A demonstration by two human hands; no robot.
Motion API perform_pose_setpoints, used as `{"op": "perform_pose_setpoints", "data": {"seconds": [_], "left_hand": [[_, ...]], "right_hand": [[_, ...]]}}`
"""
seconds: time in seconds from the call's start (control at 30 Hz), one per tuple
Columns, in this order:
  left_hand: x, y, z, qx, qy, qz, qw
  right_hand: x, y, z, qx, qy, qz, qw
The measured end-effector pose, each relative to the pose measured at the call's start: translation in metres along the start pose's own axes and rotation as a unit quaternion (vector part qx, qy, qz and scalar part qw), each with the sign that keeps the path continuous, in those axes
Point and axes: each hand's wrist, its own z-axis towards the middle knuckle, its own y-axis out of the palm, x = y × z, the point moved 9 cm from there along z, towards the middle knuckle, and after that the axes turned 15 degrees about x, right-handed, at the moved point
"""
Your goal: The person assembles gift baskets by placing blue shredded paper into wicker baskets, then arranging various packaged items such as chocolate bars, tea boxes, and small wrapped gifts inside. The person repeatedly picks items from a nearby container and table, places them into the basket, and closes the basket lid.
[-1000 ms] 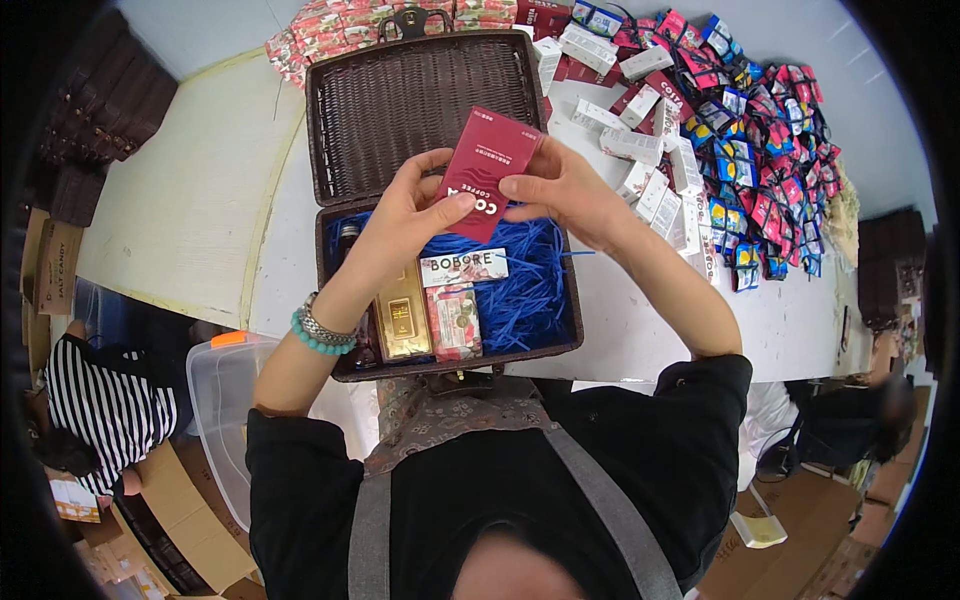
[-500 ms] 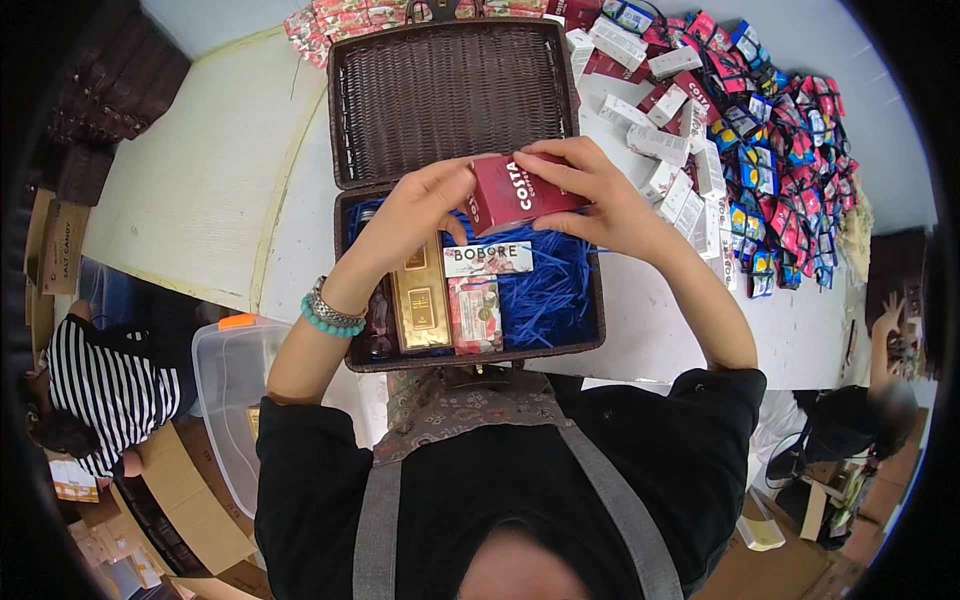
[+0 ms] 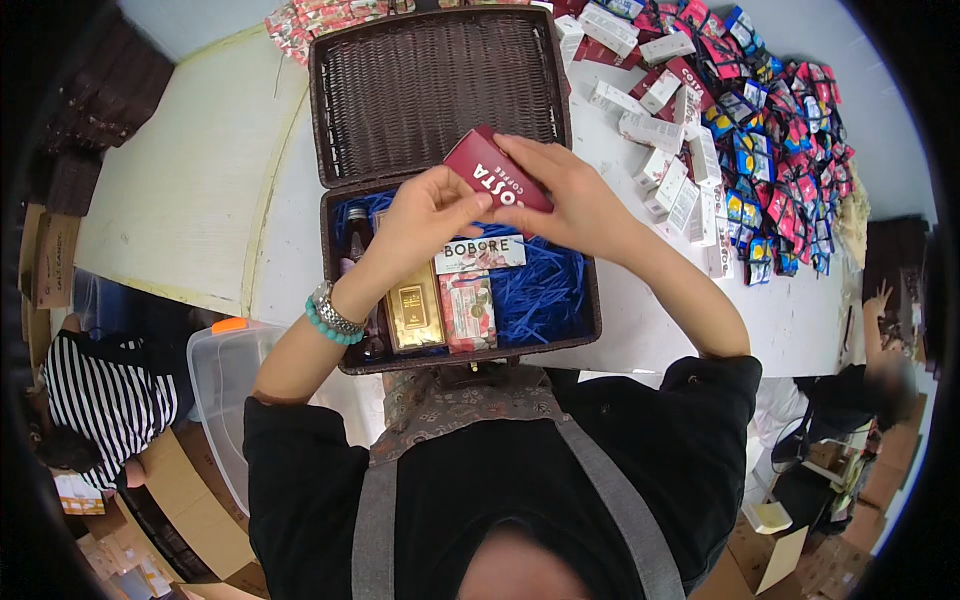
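Note:
Above the open wicker basket [image 3: 598, 300], a dark red coffee box [image 3: 478, 158] is held tilted between my two hands. My right hand [image 3: 570, 195] grips its right end, fingers over the top edge and thumb below. My left hand [image 3: 425, 215] is closed at the box's lower left, thumb and fingers together on that edge. Below them in the basket lie a white printed box [image 3: 480, 254], a gold box [image 3: 415, 315] and a pink floral packet [image 3: 467, 312]. A dark bottle [image 3: 357, 232] stands along the left wall, partly behind my left forearm. Blue shredded paper [image 3: 545, 290] fills the right side.
Several white boxes [image 3: 655, 130] and a heap of pink and blue packets [image 3: 770, 170] cover the table's right. Floral packets [image 3: 325, 22] lie behind the basket lid [image 3: 440, 95]. A clear plastic bin [image 3: 220, 400] stands left; two other people are at the sides.
The red box has turned in my hands, its printed face now tilted differently. My left hand has shifted to its lower edge. The whole view has moved slightly.

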Motion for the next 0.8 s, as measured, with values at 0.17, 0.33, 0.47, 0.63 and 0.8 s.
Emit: {"op": "perform_pose_setpoints", "data": {"seconds": [0.17, 0.33, 0.47, 0.63, 0.8], "left_hand": [[0.012, 0.016, -0.026, -0.078, 0.152, 0.297, 0.939], [0.013, 0.035, -0.063, -0.118, 0.386, 0.512, 0.758], [0.011, 0.039, -0.063, -0.126, 0.375, 0.524, 0.754], [0.014, 0.04, -0.062, -0.109, 0.382, 0.528, 0.751], [0.015, 0.061, -0.052, -0.118, 0.343, 0.539, 0.76]], "right_hand": [[-0.003, -0.004, 0.0, -0.027, -0.029, 0.015, 0.999], [-0.001, 0.017, -0.025, -0.061, -0.132, -0.044, 0.988], [0.004, 0.022, -0.042, -0.05, -0.145, -0.118, 0.981], [-0.005, 0.019, -0.043, -0.014, -0.175, -0.239, 0.955], [0.006, 0.029, -0.051, -0.049, -0.128, -0.302, 0.944]]}}
